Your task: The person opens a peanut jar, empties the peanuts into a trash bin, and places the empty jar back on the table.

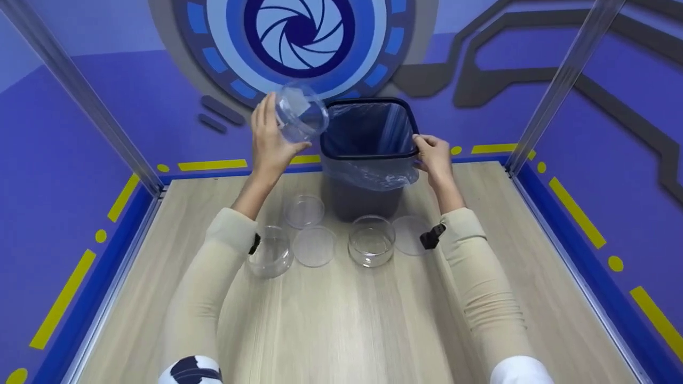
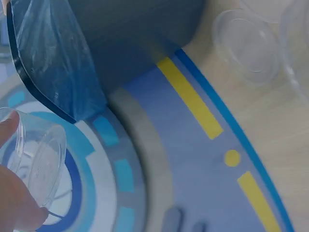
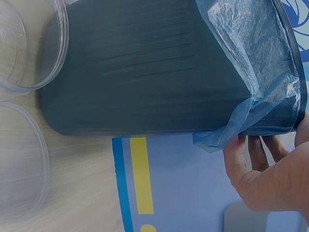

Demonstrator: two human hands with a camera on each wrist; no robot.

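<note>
My left hand (image 1: 268,140) grips a clear round plastic container (image 1: 304,114), tilted on its side above the left rim of a dark rectangular trash bin (image 1: 363,200). A small whitish patch shows in or on the container; what it is cannot be told. In the left wrist view, fingers and thumb hold the container (image 2: 50,162) from its sides. My right hand (image 1: 436,157) pinches the bin's right rim, thumb on top and fingers under it. A clear bag liner (image 1: 373,175) folds over the rim and hangs outside. The bin's bottom inside is hidden.
In front of the bin stand two clear round containers, one on the left (image 1: 271,261) and one on the right (image 1: 372,255). Flat clear round lids (image 1: 315,246) lie beside them on the wooden table (image 1: 341,325). Patterned blue walls (image 1: 587,160) enclose the back and sides.
</note>
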